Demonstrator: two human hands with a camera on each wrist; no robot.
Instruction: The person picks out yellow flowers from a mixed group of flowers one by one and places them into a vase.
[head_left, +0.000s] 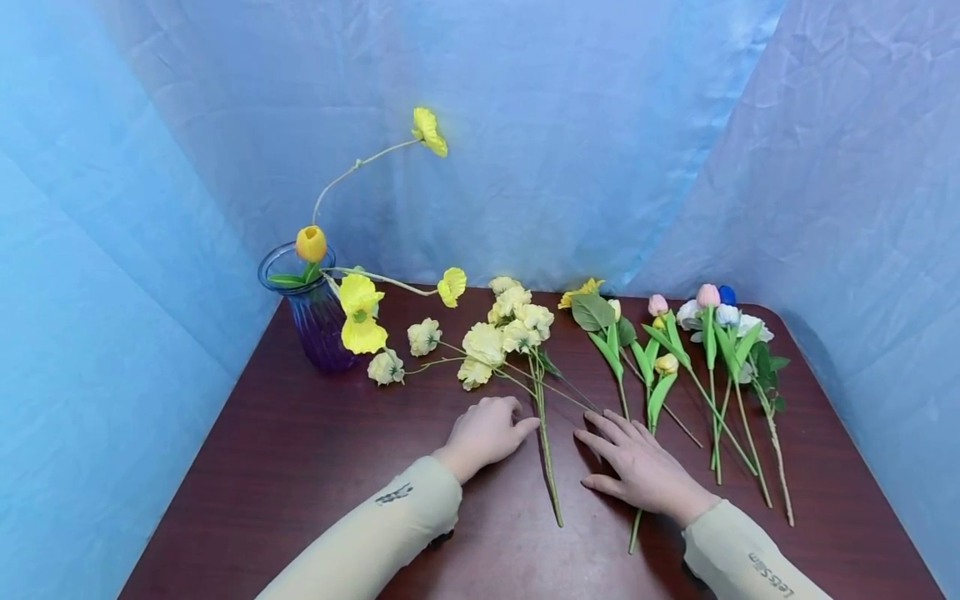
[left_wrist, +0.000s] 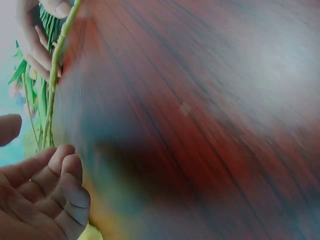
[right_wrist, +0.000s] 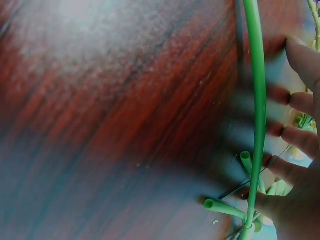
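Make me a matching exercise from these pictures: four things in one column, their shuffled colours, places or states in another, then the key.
Things
1. vase
2. orange tulip
3. table
4. right hand

Descriptions
A. dark reddish brown
B. fingers spread, over a green stem
C. blue and purple
D. standing in the vase

Pairs: 1-C, 2-D, 3-A, 4-B

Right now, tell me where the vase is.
In the head view, the vase stands back left on the table, beyond the left hand, left of the cream flowers.
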